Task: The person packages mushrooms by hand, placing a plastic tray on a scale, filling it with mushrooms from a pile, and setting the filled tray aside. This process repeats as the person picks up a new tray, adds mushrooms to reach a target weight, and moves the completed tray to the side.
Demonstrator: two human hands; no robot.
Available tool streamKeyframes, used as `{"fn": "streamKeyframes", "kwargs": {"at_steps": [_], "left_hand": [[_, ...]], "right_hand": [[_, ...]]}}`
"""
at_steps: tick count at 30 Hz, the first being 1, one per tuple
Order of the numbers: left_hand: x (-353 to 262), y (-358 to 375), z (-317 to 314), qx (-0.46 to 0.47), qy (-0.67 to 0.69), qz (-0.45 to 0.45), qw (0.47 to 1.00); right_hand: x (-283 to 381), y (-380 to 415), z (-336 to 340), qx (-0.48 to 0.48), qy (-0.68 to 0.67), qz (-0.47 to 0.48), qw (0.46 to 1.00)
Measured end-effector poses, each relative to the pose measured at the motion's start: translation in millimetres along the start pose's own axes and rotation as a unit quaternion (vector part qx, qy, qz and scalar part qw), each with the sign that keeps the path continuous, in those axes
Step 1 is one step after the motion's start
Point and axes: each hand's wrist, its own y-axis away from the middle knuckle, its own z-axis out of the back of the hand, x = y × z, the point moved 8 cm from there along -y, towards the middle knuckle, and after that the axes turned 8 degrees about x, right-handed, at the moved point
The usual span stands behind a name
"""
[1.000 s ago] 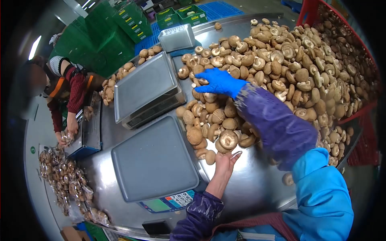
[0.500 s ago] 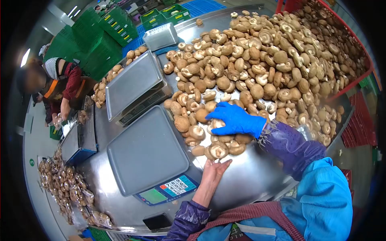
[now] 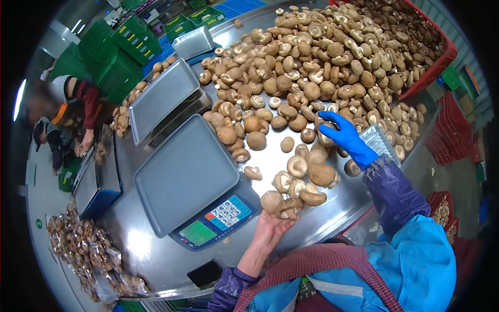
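Note:
My left hand (image 3: 269, 234), bare, is at the near edge of a small cluster of shiitake mushrooms. Its fingers curl against a mushroom (image 3: 290, 207) with the stem showing, and a rounder cap (image 3: 271, 201) rests by the fingertips. Just beyond lie several more mushrooms, among them a large brown cap (image 3: 321, 175); something clear and shiny shows at their right side, hard to make out. In a blue glove, my right hand (image 3: 345, 136) has its fingers around a mushroom (image 3: 323, 130) at the front of the big mushroom heap (image 3: 312, 57).
A scale with a grey pan (image 3: 184, 174) and lit display stands left of the cluster, a second scale (image 3: 163, 99) behind it. Clear plastic trays (image 3: 377, 140) lie right of my glove. A phone (image 3: 205, 273) sits near the edge. Bagged mushrooms (image 3: 88, 249) and another person stand left.
My gloved hand has moved right and toward me, from the loose mushrooms to the heap's front. Several mushrooms now lie grouped by my left hand, apart from the heap. The view has shifted.

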Motion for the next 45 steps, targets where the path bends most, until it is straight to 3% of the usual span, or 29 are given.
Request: {"fn": "streamKeyframes", "kwargs": {"at_steps": [2,6,8,10,12,14,16,19,21,24,26,28,30,32,36,38,45], "left_hand": [[-16,5,-7,0.022,0.006,-0.011,1.000],[-57,20,-1,0.035,-0.013,-0.052,0.998],[-79,30,1,0.031,-0.023,-0.065,0.997],[-100,39,7,0.032,-0.045,-0.082,0.995],[-117,48,17,0.015,-0.041,-0.100,0.994],[-137,60,25,0.011,-0.042,-0.133,0.990],[-154,69,35,-0.001,-0.033,-0.149,0.988],[-176,76,58,-0.005,-0.075,-0.166,0.983],[-191,78,68,-0.023,-0.077,-0.177,0.981],[-208,81,87,-0.032,-0.106,-0.183,0.977],[-218,88,107,-0.143,-0.191,-0.182,0.954],[-223,97,117,-0.143,-0.185,-0.195,0.953],[-234,113,126,-0.226,-0.323,-0.175,0.902],[-242,130,133,-0.262,-0.345,-0.182,0.883],[-256,155,150,-0.294,-0.331,-0.230,0.867],[-263,161,151,-0.303,-0.336,-0.251,0.856],[-273,159,133,-0.311,-0.380,-0.250,0.834]], "right_hand": [[9,7,-3,-0.015,0.047,0.026,0.998],[26,7,-32,0.040,-0.007,0.009,0.999],[52,8,-66,0.118,-0.081,0.057,0.988],[63,11,-110,0.219,-0.116,0.008,0.969],[102,22,-144,0.211,-0.061,0.100,0.970],[131,25,-164,0.235,-0.090,0.063,0.966],[126,10,-187,0.234,-0.111,0.085,0.962],[130,-9,-222,0.252,-0.065,0.097,0.961],[131,-27,-237,0.191,0.004,0.191,0.963],[127,-46,-264,0.228,0.086,0.192,0.951],[123,-48,-280,0.269,0.152,0.174,0.935],[124,-51,-281,0.232,0.183,0.155,0.943],[119,-54,-280,0.244,0.153,0.139,0.948],[116,-58,-257,0.138,0.088,0.154,0.974],[136,-50,-220,0.126,-0.037,0.091,0.987],[134,-52,-207,0.122,-0.039,0.131,0.983],[129,-41,-207,0.167,-0.038,0.063,0.983]]}}
